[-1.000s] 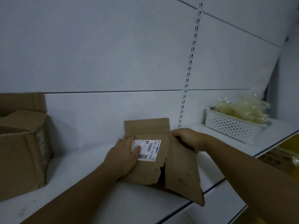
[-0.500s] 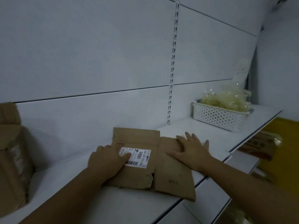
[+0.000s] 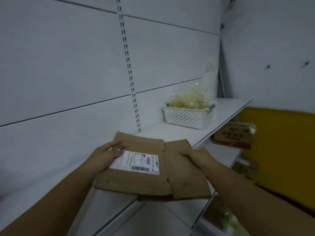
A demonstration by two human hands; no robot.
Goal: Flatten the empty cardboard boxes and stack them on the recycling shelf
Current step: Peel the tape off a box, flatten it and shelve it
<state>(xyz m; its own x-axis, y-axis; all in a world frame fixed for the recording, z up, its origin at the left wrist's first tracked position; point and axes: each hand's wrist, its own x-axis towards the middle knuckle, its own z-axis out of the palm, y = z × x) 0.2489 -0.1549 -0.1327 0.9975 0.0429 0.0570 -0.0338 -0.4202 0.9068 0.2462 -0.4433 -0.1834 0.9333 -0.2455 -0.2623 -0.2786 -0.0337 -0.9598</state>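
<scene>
A flattened brown cardboard box with a white barcode label lies level in front of me, its near part sticking out past the front edge of the white shelf. My left hand grips its left edge, thumb on top by the label. My right hand grips the right flap, thumb on top and fingers hidden under the cardboard. Whether the box rests on the shelf or is lifted just above it I cannot tell.
A white perforated basket with clear bags of pale items stands further right on the shelf. A slotted upright runs up the back panel. Below right are a printed carton, lower shelves and a yellow wall.
Both hands pressed flat on the box half a second ago; now they grip its two sides. The view has swung right, and the large open box at the left is out of sight.
</scene>
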